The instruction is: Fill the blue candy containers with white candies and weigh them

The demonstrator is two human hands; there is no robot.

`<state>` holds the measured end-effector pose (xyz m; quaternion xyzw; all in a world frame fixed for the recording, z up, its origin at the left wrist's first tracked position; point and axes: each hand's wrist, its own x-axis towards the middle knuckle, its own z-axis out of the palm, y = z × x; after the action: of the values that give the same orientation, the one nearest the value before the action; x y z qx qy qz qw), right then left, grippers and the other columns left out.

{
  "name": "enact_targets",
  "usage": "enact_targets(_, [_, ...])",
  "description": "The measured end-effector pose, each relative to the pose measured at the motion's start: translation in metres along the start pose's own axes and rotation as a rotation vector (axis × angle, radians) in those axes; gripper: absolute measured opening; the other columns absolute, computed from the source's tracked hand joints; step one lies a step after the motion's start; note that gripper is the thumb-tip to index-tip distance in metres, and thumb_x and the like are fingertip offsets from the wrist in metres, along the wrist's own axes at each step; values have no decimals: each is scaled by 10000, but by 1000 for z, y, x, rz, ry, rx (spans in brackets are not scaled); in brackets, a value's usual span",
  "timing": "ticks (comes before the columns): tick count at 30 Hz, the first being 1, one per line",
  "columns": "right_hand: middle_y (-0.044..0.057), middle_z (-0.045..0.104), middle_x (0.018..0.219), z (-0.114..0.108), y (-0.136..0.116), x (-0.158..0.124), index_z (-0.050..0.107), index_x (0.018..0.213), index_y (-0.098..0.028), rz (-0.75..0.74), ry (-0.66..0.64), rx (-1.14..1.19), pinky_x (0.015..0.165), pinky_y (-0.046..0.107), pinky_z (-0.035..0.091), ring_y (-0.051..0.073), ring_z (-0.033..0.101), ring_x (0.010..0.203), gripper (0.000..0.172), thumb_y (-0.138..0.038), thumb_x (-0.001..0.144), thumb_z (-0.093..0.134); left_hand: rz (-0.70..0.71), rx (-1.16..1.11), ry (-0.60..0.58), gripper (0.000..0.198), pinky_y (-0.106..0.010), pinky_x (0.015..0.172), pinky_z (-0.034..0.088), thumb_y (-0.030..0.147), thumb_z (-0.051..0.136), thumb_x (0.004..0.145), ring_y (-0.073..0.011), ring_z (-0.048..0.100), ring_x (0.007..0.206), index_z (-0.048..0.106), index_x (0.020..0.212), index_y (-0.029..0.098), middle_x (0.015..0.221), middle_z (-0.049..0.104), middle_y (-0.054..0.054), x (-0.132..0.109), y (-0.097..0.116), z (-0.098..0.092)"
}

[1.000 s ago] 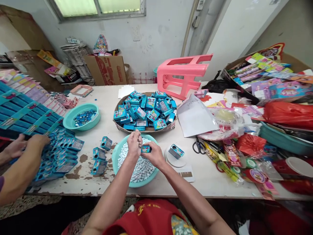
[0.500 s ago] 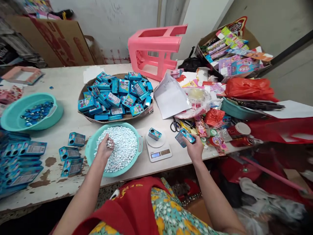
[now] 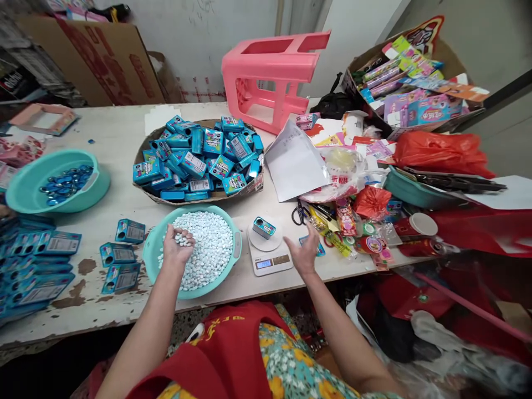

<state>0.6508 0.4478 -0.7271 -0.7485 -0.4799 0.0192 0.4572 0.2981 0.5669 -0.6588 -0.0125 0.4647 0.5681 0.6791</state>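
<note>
My left hand (image 3: 178,250) is over the turquoise basin (image 3: 150,252), palm up and fingers curled around several small white candies (image 3: 182,239). More loose white candies (image 3: 211,249) fill the basin beneath it. On the white digital scale (image 3: 270,264) stands a small blue tin box (image 3: 264,227); the display is lit, but I cannot read its figures. Just right of the scale, my right hand (image 3: 304,252) has its thumb and fingers apart. A flat blue piece (image 3: 319,249) lies on the table behind that hand, partly hidden by it.
A cardboard tray (image 3: 199,206) heaped with blue boxes stands behind the basin. Blue boxes (image 3: 120,277) stand at left, near another turquoise basin (image 3: 102,185) of blue wrapped pieces. Black scissors (image 3: 299,215), packets and a red bag (image 3: 440,152) crowd the right. A pink stool (image 3: 270,66) lies behind.
My right hand has moved left toward the scale, and the blue box it held no longer shows in it. My left hand has turned palm up, still with candies.
</note>
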Motion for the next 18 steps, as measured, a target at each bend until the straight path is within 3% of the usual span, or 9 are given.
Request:
enact_targets(3, [181,486,1290,35,-34,7,390,1317,-138,17,-199,159,1020,481,365,308,441,1213,856,-525,638,740,-43,8,27,402,-178,346,288,469,384,929,-92,398,375,392,641,187,472,385,36,6,-2,1])
enact_targets(5, [136,581,1146,50,-52,13,516,1180,-156,85,-320,234,934,450,435,282,542,1072,646,-507,673,708,-56,15,9,411,-175,314,214,471,400,926,-75,320,326,388,630,187,438,340,52,3,-4,7])
enact_targets(7, [86,622,1010,53,-70,18,586,1044,-177,95,-380,287,850,397,474,238,590,942,443,-485,734,656,-56,27,-29,416,-176,302,174,478,461,902,-64,275,304,383,615,187,416,308,64,-9,-5,20])
enact_targets(9, [64,624,979,46,-94,21,602,1016,-194,18,-394,330,822,357,477,215,594,912,378,-468,760,646,-34,36,-98,434,-173,304,163,491,530,864,-53,257,300,372,599,186,408,292,71,-29,-7,39])
enact_targets(13, [49,639,976,31,-150,16,618,1027,-226,-200,-533,371,818,334,466,213,593,924,315,-402,772,675,192,117,-225,484,-183,326,173,547,616,780,-37,266,318,373,573,183,426,296,69,-69,-14,78])
enact_targets(15, [49,646,970,33,-174,9,625,1018,-228,-253,-599,371,809,331,469,219,599,931,282,-367,777,674,366,206,-211,497,-195,348,216,561,627,762,-43,317,340,389,549,180,436,320,57,-79,-20,89])
enact_targets(18, [51,650,972,45,-196,0,624,1018,-214,-276,-636,365,814,329,472,224,607,942,276,-316,768,680,549,305,-140,483,-213,420,324,537,640,758,-76,449,416,432,517,174,452,396,27,-78,-28,90])
